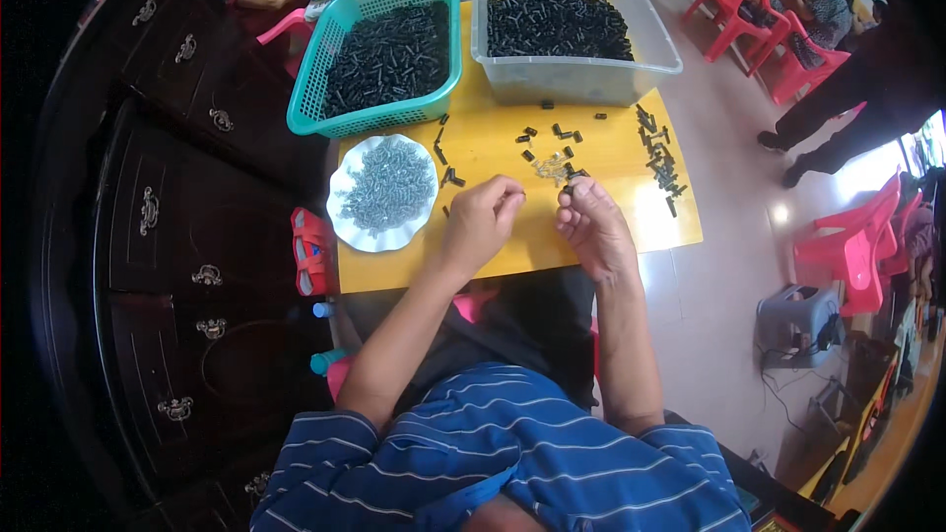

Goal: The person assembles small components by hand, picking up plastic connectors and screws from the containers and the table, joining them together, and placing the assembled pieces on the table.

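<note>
Over the front of the yellow table [394, 274], my left hand [485, 222] has its fingers curled together; whatever they may hold is too small to make out. My right hand [599, 232] pinches a small black cylindrical part [567, 191] between thumb and fingers. Just beyond it lie a little heap of small pale metal pieces [550, 168] and several loose black cylinders [529, 155]. To the left, a white scalloped plate [343, 222] holds many small silvery metal pieces [387, 182]. Near my left hand lie a few slim black parts [439, 150].
A green basket [448, 69] and a translucent bin [581, 87], both full of black parts, stand at the back. Joined black pieces [660, 160] lie along the right edge. Dark drawers [148, 246] line the left. Red chairs [847, 251] and people are to the right; another person sits far left.
</note>
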`<state>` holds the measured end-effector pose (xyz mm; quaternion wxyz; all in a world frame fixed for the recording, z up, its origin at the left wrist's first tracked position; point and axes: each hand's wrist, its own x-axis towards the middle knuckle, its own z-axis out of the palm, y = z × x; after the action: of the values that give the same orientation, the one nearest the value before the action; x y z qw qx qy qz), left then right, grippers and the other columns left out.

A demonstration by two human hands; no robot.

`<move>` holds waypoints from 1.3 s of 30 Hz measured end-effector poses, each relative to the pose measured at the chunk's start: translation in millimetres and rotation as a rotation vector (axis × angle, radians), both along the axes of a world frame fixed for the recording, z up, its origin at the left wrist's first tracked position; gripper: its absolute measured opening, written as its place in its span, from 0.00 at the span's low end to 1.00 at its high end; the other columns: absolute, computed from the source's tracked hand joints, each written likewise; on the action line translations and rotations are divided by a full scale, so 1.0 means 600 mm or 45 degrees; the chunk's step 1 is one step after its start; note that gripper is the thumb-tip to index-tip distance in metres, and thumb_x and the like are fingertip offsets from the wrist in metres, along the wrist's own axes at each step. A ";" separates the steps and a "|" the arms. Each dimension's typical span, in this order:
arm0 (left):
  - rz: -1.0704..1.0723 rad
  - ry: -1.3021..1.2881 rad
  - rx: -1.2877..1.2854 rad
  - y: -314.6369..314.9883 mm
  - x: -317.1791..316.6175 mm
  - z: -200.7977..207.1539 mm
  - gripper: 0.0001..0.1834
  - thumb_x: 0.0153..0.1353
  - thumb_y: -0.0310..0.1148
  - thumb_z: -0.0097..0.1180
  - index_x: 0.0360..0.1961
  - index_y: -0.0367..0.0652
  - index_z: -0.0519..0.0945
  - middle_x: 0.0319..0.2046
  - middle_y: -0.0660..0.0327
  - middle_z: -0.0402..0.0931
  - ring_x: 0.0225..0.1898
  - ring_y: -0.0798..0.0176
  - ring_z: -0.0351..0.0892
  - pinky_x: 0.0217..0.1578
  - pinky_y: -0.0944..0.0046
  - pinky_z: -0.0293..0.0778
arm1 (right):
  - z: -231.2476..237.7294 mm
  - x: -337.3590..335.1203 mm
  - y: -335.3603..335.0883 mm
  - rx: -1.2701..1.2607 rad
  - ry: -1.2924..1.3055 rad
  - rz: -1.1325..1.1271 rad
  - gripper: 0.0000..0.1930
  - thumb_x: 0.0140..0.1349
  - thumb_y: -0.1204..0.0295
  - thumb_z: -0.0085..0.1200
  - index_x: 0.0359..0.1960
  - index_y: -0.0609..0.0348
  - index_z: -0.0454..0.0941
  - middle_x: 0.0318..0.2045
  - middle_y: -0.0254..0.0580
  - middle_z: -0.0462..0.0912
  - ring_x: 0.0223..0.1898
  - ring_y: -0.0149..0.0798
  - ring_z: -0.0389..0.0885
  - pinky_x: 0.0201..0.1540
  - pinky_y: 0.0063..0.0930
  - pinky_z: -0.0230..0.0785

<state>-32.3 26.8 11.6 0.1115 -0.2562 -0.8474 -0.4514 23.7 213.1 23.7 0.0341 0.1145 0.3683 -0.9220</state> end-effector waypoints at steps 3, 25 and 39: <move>-0.025 -0.477 0.276 -0.004 0.047 0.016 0.03 0.65 0.24 0.61 0.38 0.35 0.82 0.30 0.61 0.83 0.28 0.71 0.83 0.29 0.70 0.76 | -0.002 0.001 -0.012 0.071 0.000 -0.002 0.07 0.69 0.67 0.59 0.44 0.53 0.79 0.32 0.29 0.81 0.33 0.24 0.78 0.40 0.21 0.74; -0.249 -0.775 0.815 -0.026 0.045 0.040 0.08 0.68 0.28 0.61 0.43 0.33 0.81 0.32 0.62 0.82 0.27 0.75 0.77 0.31 0.75 0.75 | 0.005 0.011 -0.048 0.271 0.015 0.168 0.10 0.70 0.62 0.59 0.41 0.54 0.80 0.32 0.29 0.82 0.32 0.22 0.77 0.41 0.19 0.72; -0.118 -0.390 0.416 -0.014 0.043 0.087 0.02 0.63 0.20 0.60 0.33 0.32 0.82 0.26 0.57 0.85 0.28 0.70 0.85 0.29 0.71 0.78 | -0.011 0.011 -0.070 0.441 0.190 -0.017 0.08 0.69 0.67 0.60 0.39 0.59 0.77 0.32 0.35 0.82 0.34 0.27 0.79 0.41 0.22 0.72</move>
<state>-6.4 18.2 63.5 0.0007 -0.2020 -0.7574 -0.6209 30.5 171.1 17.0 -0.0197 0.0523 0.5222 -0.8510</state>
